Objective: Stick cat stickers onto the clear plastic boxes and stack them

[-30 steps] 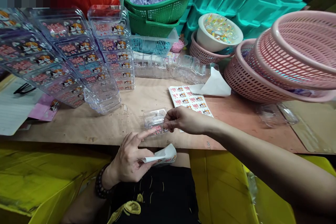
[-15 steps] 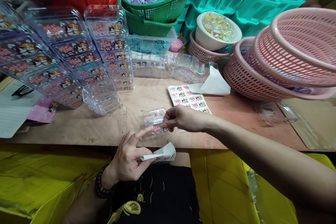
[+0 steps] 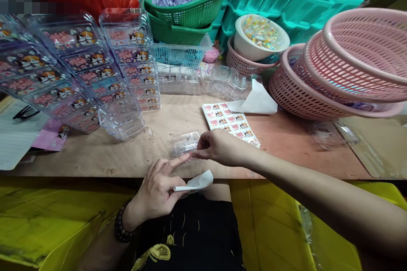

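Note:
A clear plastic box [image 3: 184, 140] lies near the table's front edge, with a pink-lettered sticker [image 3: 187, 159] at its near side. My right hand [image 3: 219, 147] is closed over the box's right side, thumb and index pinched together at the sticker, covering much of it. My left hand [image 3: 159, 186] grips a curled white sticker sheet [image 3: 199, 181] between thumb and lower fingers, just off the table edge. Its index finger stretches out to the sticker, its tip close to my right fingertips. Behind my right hand lies a stack of printed sticker sheets [image 3: 233, 120].
Stacked stickered clear boxes [image 3: 130, 61] rise at the left. A peeled white backing sheet [image 3: 259, 97] and clear plastic boxes [image 3: 203, 80] lie toward the back. Pink baskets [image 3: 302, 97] stand right, green baskets [image 3: 181, 29] and a white bowl [image 3: 238, 34] behind.
My right fingertips have moved slightly left along the sticker, closer to my left index fingertip, which has reached a little further right. The curled sheet has tilted, hiding its printed side.

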A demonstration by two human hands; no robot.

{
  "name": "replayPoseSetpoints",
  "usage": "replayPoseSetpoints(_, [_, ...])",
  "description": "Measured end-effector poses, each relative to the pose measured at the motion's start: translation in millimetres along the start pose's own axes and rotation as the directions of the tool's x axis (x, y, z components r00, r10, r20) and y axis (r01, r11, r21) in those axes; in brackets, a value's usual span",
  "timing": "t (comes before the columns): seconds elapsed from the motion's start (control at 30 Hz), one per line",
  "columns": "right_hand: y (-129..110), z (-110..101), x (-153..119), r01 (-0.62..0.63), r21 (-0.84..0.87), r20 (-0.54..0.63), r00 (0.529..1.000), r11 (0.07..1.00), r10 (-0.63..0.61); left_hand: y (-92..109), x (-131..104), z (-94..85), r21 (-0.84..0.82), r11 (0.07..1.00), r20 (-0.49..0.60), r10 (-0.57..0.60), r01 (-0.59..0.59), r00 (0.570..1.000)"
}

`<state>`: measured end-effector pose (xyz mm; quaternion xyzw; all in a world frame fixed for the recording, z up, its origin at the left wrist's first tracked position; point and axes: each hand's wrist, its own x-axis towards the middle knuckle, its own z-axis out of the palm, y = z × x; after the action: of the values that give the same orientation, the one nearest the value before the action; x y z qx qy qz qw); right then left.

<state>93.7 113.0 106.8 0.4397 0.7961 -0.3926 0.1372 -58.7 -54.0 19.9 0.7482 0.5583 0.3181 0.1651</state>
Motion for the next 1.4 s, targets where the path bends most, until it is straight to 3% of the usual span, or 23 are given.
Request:
replayPoseSetpoints(0.17, [1.7,8.0,-3.9,-0.012,-0.172,-0.128,0.992,0.985,-0.01,3.3,-0.1,-2.2,0.034,0.999,0.027,-0.019,0.018,0.999])
replayPoseSetpoints(0.3, [14.6,4.6,-7.8,-0.142,-0.285,-0.276,0.959,0.948,0.06,4.1,0.7,-3.1,0.016,1.0,0.034,-0.024,0.023,0.999])
replayPoseSetpoints(0.4, [25.0,1.6,-8.7,-0.149,-0.263,-0.253,0.964,0.953,0.081,3.5,0.9,-3.0,-0.001,1.0,0.032,-0.016,0.017,0.999])
replayPoseSetpoints(0.5, [36.0,-2.5,-3.1,-0.078,-0.146,-0.121,0.991,0.986,0.06,2.8,0.2,-2.5,-0.01,1.0,0.036,-0.026,0.026,0.999])
replayPoseSetpoints(0.63, [45.3,-7.7,10.4,-0.01,0.16,-0.139,0.99,0.987,0.032,2.4,-1.4,-1.0,-0.082,0.996,0.042,-0.017,0.02,0.999])
replayPoseSetpoints(0.8, [39.1,4.2,21.4,-0.051,0.346,0.13,0.992,0.937,0.006,3.6,-5.4,-1.1,-0.127,0.991,0.001,-0.032,0.032,0.999])
replayPoseSetpoints(0.9, [38.1,18.6,22.6,-0.003,0.512,0.084,0.995,0.859,-0.047,2.2,-8.6,0.0,-0.183,0.982,-0.02,-0.054,0.049,0.998])
replayPoseSetpoints(1.03, [40.7,36.5,18.7,0.171,0.687,-0.124,0.985,0.706,-0.118,-3.1,-9.3,8.0,-0.315,0.949,-0.05,-0.044,0.026,0.998])
replayPoseSetpoints(1.1, [41.1,39.4,15.5,0.344,0.591,-0.298,0.934,0.73,-0.199,-5.3,-7.8,10.7,-0.364,0.931,-0.057,-0.021,-0.002,0.998])
replayPoseSetpoints(1.13, [41.2,39.3,14.1,0.439,0.445,-0.406,0.876,0.78,-0.261,-6.2,-7.1,10.5,-0.382,0.924,-0.055,-0.016,-0.006,0.998])
replayPoseSetpoints(1.2, [42.0,38.4,12.4,0.531,-0.037,-0.564,0.689,0.847,-0.456,-7.5,-6.2,6.4,-0.413,0.911,-0.034,-0.024,0.007,0.999])
replayPoseSetpoints(1.27, [44.1,41.3,12.3,0.42,-0.535,-0.527,0.512,0.733,-0.678,-9.1,-6.7,-1.6,-0.453,0.891,-0.009,-0.044,0.036,0.999])
replayPoseSetpoints(1.3, [45.5,45.4,12.7,0.332,-0.706,-0.456,0.463,0.626,-0.76,-10.0,-7.5,-6.2,-0.482,0.875,-0.003,-0.055,0.047,0.998])
replayPoseSetpoints(1.4, [49.6,65.8,13.3,0.178,-0.915,-0.259,0.427,0.362,-0.866,-13.2,-10.7,-18.4,-0.602,0.796,-0.027,-0.094,0.059,0.995])
